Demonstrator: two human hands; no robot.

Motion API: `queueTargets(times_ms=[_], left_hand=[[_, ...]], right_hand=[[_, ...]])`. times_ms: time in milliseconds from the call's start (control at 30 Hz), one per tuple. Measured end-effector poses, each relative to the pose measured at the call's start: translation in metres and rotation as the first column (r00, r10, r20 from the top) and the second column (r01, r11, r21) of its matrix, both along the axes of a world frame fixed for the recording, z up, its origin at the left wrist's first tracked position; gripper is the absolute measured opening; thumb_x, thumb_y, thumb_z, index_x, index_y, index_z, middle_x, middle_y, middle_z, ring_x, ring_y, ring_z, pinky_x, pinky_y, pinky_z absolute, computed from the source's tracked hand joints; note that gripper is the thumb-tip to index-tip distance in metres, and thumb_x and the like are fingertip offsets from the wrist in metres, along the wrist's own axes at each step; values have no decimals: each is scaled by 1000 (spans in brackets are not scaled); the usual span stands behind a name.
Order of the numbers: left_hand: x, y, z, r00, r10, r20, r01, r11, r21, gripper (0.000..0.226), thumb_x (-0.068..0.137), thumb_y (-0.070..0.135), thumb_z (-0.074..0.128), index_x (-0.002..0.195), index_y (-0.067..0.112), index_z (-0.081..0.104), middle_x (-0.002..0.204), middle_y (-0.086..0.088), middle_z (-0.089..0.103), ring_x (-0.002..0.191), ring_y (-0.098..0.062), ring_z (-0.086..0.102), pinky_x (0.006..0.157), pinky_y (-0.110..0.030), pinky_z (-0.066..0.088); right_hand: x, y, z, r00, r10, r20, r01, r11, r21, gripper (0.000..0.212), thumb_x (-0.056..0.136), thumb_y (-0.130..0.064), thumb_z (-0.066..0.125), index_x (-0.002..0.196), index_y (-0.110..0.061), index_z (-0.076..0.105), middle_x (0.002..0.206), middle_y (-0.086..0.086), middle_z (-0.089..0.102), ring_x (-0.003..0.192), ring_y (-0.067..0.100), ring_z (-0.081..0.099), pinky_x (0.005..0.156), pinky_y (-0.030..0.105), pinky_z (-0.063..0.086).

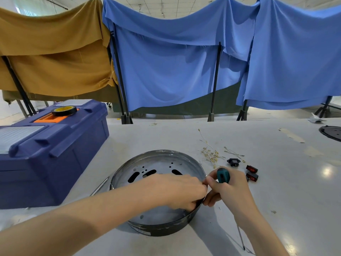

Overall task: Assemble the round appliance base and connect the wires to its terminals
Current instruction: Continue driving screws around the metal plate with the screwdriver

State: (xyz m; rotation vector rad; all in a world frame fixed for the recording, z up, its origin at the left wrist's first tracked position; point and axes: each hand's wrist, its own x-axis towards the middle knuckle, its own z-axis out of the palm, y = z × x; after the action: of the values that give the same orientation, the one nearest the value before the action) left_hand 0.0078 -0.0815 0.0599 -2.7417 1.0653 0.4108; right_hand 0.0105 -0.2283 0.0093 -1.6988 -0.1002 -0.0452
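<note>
The round metal appliance base lies open side up on the white table, its floor pierced with slots and holes. My left hand reaches inside it and pinches something small at the right rim; what it is I cannot tell. My right hand is outside the rim, touching the same spot, with a green-handled screwdriver gripped in it; the shaft runs down past my wrist to a tip. A bundle of wires with brass terminals lies behind the base.
A black socket and two red rocker switches lie right of the base. A blue toolbox with a tape roll stands at left. A metal tool lies beside the base. A black disc sits far right.
</note>
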Motion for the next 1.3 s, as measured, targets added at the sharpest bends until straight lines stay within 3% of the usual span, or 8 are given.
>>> queueTargets(times_ms=[233, 433, 600, 700, 867, 967, 1167, 1300], left_hand=[[-1, 29, -10, 984, 78, -159, -123, 947, -298, 13, 98, 15, 53, 109, 9, 57, 106, -7, 58, 95, -20, 54, 83, -34, 45], [3, 30, -13, 986, 68, -149, -117, 930, -347, 17, 94, 19, 62, 109, 9, 60, 106, -4, 59, 85, -9, 48, 80, -30, 44], [3, 26, -15, 997, 36, -66, -52, 965, -256, 17, 98, 18, 55, 110, 7, 61, 112, -6, 54, 102, -24, 53, 87, -40, 43], [4, 26, -18, 1000, 18, -18, -22, 970, -242, 16, 99, 18, 52, 108, 8, 61, 112, -7, 55, 101, -25, 53, 85, -39, 43], [27, 45, -18, 952, 305, 22, -259, 843, -472, 14, 94, 21, 63, 101, 10, 66, 102, -4, 66, 92, -16, 59, 75, -19, 40], [50, 59, -20, 874, 463, 145, -332, 789, -517, 18, 96, 22, 60, 108, 11, 67, 106, -2, 59, 100, -21, 58, 84, -29, 46], [76, 49, -31, 868, 441, 229, -319, 848, -423, 25, 97, 21, 57, 116, 10, 68, 112, -8, 55, 105, -26, 55, 84, -36, 46], [85, 45, -38, 869, 427, 249, -308, 862, -404, 22, 99, 17, 53, 109, 7, 69, 110, -9, 56, 102, -28, 56, 83, -41, 48]], right_hand=[[0, -1, 0, 999, 7, -36, -5, 998, 57, 10, 90, 9, 58, 80, 10, 60, 70, 25, 67, 43, 38, 62, 40, 30, 48], [-2, -1, 1, 999, 3, -44, 0, 997, 76, 10, 90, 9, 59, 80, 10, 60, 65, 20, 67, 42, 36, 61, 38, 25, 45], [-3, -1, 3, 999, 2, -51, 1, 998, 70, 10, 90, 8, 59, 80, 10, 61, 57, 21, 64, 39, 33, 60, 37, 20, 42], [-3, -1, 3, 999, 3, -51, 1, 996, 87, 11, 89, 9, 59, 78, 9, 62, 69, 27, 66, 43, 37, 61, 39, 27, 46], [-2, -3, 3, 997, 29, -69, -23, 996, 83, 8, 90, 9, 58, 83, 11, 61, 75, 16, 71, 46, 39, 63, 42, 31, 50], [1, -5, 9, 996, 52, -72, -51, 999, 16, 9, 90, 9, 59, 82, 11, 61, 73, 16, 71, 48, 39, 64, 43, 32, 50], [27, -3, 31, 997, 74, 16, -67, 957, -283, 18, 87, 6, 60, 70, 3, 64, 60, 13, 69, 42, 19, 63, 39, 19, 41], [57, 10, 33, 987, 65, 144, 10, 885, -466, 9, 83, -3, 66, 74, -6, 67, 70, 8, 69, 66, 21, 62, 63, 32, 48]])
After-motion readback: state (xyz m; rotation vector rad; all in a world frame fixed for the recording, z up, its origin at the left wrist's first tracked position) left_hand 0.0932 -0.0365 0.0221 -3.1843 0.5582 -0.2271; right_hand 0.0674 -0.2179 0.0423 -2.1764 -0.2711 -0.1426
